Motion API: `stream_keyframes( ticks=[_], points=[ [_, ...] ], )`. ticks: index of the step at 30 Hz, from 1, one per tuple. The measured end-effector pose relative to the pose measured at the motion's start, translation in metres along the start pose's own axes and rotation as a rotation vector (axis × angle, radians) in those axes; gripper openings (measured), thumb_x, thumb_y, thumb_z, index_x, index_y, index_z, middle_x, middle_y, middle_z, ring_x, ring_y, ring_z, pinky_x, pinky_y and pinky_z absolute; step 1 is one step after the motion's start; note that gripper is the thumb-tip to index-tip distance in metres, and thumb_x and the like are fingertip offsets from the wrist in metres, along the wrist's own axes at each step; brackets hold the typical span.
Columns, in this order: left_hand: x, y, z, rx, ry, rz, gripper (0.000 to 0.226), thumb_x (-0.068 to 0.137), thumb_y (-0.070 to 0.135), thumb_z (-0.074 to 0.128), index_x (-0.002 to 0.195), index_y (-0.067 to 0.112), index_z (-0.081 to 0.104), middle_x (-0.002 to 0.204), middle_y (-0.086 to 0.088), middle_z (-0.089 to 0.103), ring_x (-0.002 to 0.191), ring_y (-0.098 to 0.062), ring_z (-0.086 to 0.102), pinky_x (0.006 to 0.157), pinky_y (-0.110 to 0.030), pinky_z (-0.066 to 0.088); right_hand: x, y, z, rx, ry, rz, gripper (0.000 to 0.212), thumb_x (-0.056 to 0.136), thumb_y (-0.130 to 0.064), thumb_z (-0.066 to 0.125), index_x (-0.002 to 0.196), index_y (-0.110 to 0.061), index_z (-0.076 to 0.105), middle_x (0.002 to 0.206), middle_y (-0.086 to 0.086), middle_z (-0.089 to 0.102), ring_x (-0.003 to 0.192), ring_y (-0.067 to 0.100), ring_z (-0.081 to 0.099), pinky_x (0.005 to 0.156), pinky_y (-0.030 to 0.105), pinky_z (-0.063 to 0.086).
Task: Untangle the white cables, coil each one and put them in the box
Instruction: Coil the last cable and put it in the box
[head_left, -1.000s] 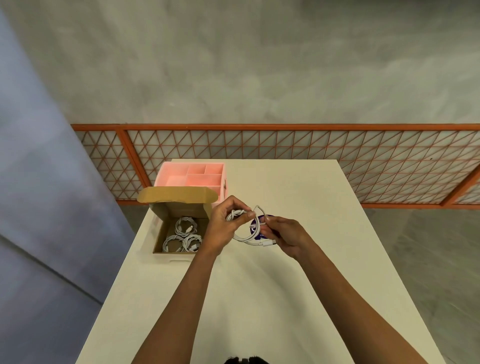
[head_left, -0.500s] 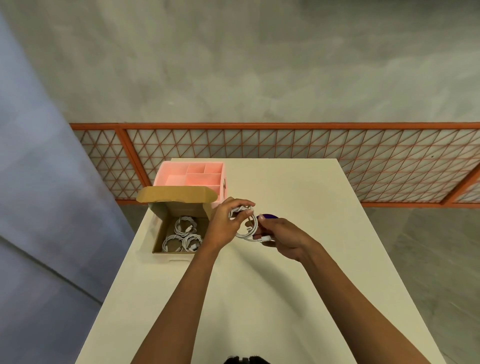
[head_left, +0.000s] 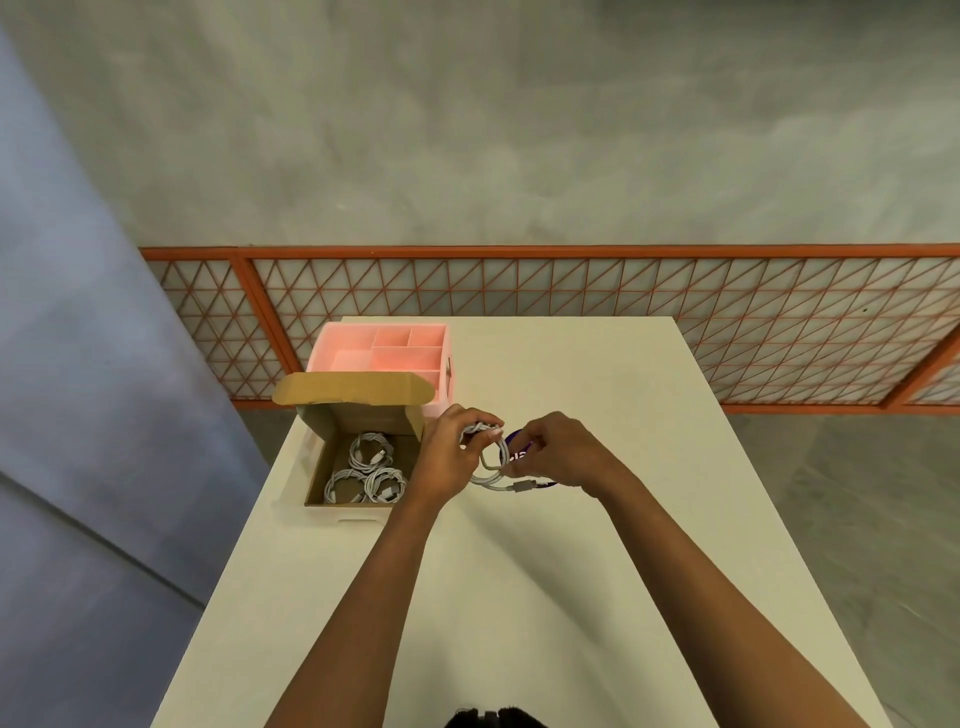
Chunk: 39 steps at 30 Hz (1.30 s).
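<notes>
We see the white cable (head_left: 491, 480) held just above the table (head_left: 571, 597), about midway between its left and right edges and towards the far end. It is gathered into a small loop between the two hands. Its connector (head_left: 522, 487) end trails out to the right along the loop's lower side, so the loose tail runs roughly left to right.

The left hand (head_left: 448, 460) is clenched on the top of the loop, with fingers and thumb curled round the bunched turns. The right hand (head_left: 563, 453) pinches the strand close to the connector; how many fingers take part we cannot tell.

The cardboard box (head_left: 358, 418) sits open at the table's left edge, directly left of the loop, with three coiled cables (head_left: 370, 451) already inside. The left hand is the nearer one, almost touching the box's right wall. We judge the short tail needs tucking in before the coil goes leftwards into the box — a brief sideways carry.

A purple disc (head_left: 515, 440) lies on the table under the hands, partly hidden. A pink organiser tray (head_left: 382, 358) stands just behind the box, near the far-left corner.
</notes>
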<state>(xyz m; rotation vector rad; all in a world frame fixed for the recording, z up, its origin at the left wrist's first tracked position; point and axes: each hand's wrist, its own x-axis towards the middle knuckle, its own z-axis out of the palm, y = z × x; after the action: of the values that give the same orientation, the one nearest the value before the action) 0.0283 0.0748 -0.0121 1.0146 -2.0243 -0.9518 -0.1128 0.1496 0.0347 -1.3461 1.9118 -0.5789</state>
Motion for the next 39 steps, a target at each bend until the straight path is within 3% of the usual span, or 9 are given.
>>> stream_keyframes(
  ticks=[3, 7, 13, 19, 22, 26, 31, 35, 39],
  points=[
    [-0.001, -0.002, 0.0, 0.023, -0.005, -0.009, 0.013, 0.088, 0.01, 0.065, 0.098, 0.008, 0.073, 0.086, 0.0, 0.056, 0.076, -0.002, 0.053, 0.067, -0.001, 0.036, -0.005, -0.012, -0.004, -0.229, 0.041, -0.011, 0.019, 0.081, -0.027, 0.072, 0.094, -0.013, 0.073, 0.084, -0.004, 0.066, 0.082, 0.017, 0.05, 0.083, 0.033, 0.03],
    [-0.002, -0.012, -0.005, 0.085, -0.005, -0.013, 0.013, 0.09, 0.011, 0.063, 0.098, 0.009, 0.073, 0.085, -0.003, 0.054, 0.078, -0.014, 0.054, 0.065, -0.001, 0.035, -0.015, -0.019, -0.013, -0.342, -0.048, -0.023, 0.02, 0.092, -0.022, 0.056, 0.1, -0.016, 0.072, 0.091, -0.001, 0.067, 0.087, 0.017, 0.048, 0.083, 0.034, 0.023],
    [-0.006, -0.024, -0.002, 0.143, -0.061, 0.039, 0.013, 0.092, 0.013, 0.06, 0.093, 0.012, 0.073, 0.081, 0.005, 0.047, 0.084, -0.021, 0.052, 0.071, -0.013, 0.034, -0.023, -0.016, -0.023, -0.206, -0.162, -0.1, 0.02, 0.093, -0.024, 0.054, 0.094, -0.022, 0.074, 0.08, -0.009, 0.051, 0.089, 0.015, 0.047, 0.086, 0.033, 0.039],
    [-0.003, -0.024, -0.012, 0.103, -0.049, 0.035, 0.014, 0.092, 0.009, 0.059, 0.089, 0.011, 0.073, 0.088, -0.01, 0.06, 0.081, -0.02, 0.057, 0.07, -0.008, 0.037, -0.027, -0.005, -0.026, -0.065, -0.222, -0.212, 0.019, 0.094, -0.017, 0.056, 0.094, -0.018, 0.074, 0.088, -0.005, 0.047, 0.083, 0.009, 0.044, 0.069, 0.018, 0.034],
    [0.0, -0.021, -0.019, 0.053, -0.105, 0.04, 0.015, 0.093, 0.012, 0.058, 0.09, 0.014, 0.072, 0.092, -0.011, 0.063, 0.08, -0.017, 0.06, 0.074, -0.019, 0.044, -0.029, 0.005, -0.031, 0.065, -0.227, -0.206, 0.016, 0.094, -0.013, 0.057, 0.093, -0.016, 0.073, 0.085, -0.009, 0.048, 0.079, 0.006, 0.044, 0.065, 0.011, 0.035],
    [-0.002, -0.009, -0.026, -0.145, -0.241, -0.08, 0.015, 0.096, 0.011, 0.052, 0.095, 0.01, 0.068, 0.1, -0.017, 0.064, 0.066, -0.008, 0.067, 0.065, -0.02, 0.054, -0.03, 0.019, -0.035, 0.173, -0.209, -0.167, 0.015, 0.093, -0.011, 0.058, 0.097, -0.009, 0.073, 0.084, -0.011, 0.051, 0.073, 0.007, 0.045, 0.063, 0.014, 0.033],
    [-0.009, 0.0, -0.027, -0.266, -0.374, -0.274, 0.018, 0.098, 0.023, 0.05, 0.106, 0.012, 0.062, 0.102, -0.019, 0.061, 0.07, -0.028, 0.072, 0.046, -0.029, 0.055, -0.029, 0.028, -0.04, 0.242, -0.23, -0.13, 0.016, 0.094, -0.006, 0.054, 0.092, -0.011, 0.07, 0.085, 0.003, 0.056, 0.073, 0.013, 0.048, 0.065, 0.02, 0.042],
    [-0.008, 0.002, -0.024, -0.267, -0.323, -0.264, 0.017, 0.097, 0.021, 0.052, 0.104, 0.01, 0.063, 0.09, -0.019, 0.061, 0.061, -0.025, 0.07, 0.048, -0.031, 0.057, -0.032, 0.033, -0.038, 0.29, -0.232, -0.112, 0.017, 0.095, -0.018, 0.056, 0.096, -0.007, 0.069, 0.087, 0.005, 0.059, 0.075, 0.011, 0.053, 0.07, 0.017, 0.048],
    [-0.006, 0.005, -0.019, -0.204, -0.198, -0.202, 0.014, 0.097, 0.016, 0.052, 0.099, 0.012, 0.065, 0.079, -0.014, 0.055, 0.054, -0.017, 0.068, 0.048, -0.03, 0.057, -0.032, 0.034, -0.032, 0.287, -0.181, -0.119, 0.025, 0.094, -0.027, 0.057, 0.088, -0.006, 0.07, 0.075, 0.008, 0.054, 0.071, 0.014, 0.049, 0.067, 0.019, 0.046]
  ],
)
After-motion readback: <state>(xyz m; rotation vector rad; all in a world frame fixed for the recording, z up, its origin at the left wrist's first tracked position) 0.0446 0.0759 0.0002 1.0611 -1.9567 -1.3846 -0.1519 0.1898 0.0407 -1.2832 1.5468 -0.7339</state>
